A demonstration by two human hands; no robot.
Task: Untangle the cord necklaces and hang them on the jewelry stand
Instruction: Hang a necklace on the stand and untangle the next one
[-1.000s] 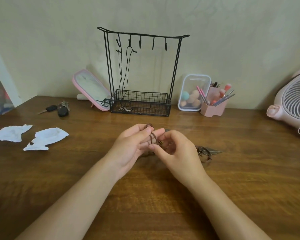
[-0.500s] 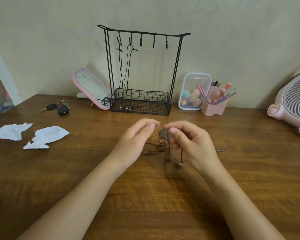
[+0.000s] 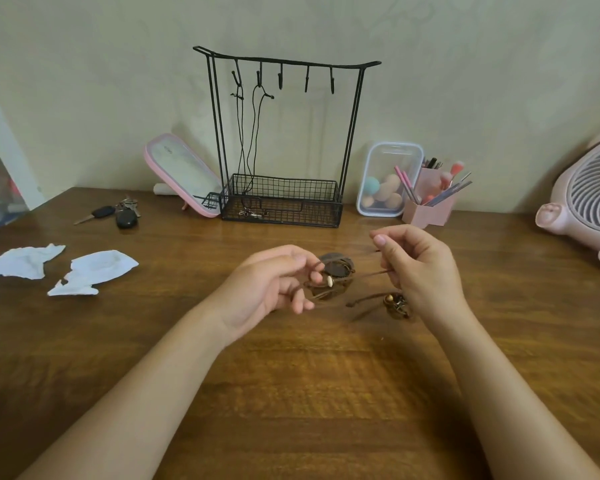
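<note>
A tangle of thin brown cord necklaces [image 3: 340,277] hangs just above the wooden tabletop, stretched between two hands. At its middle sits a round dark brown disc pendant [image 3: 336,265] with a small cream bead [image 3: 330,281] beside it; a brassy metal charm cluster [image 3: 396,304] dangles lower on the right. Behind it, against the wall, a black wire jewelry stand [image 3: 284,140] stands upright, with five hooks on its top bar and a mesh basket base. Two black cord necklaces [image 3: 248,133] hang from the two leftmost hooks, their pendants resting in the basket.
</note>
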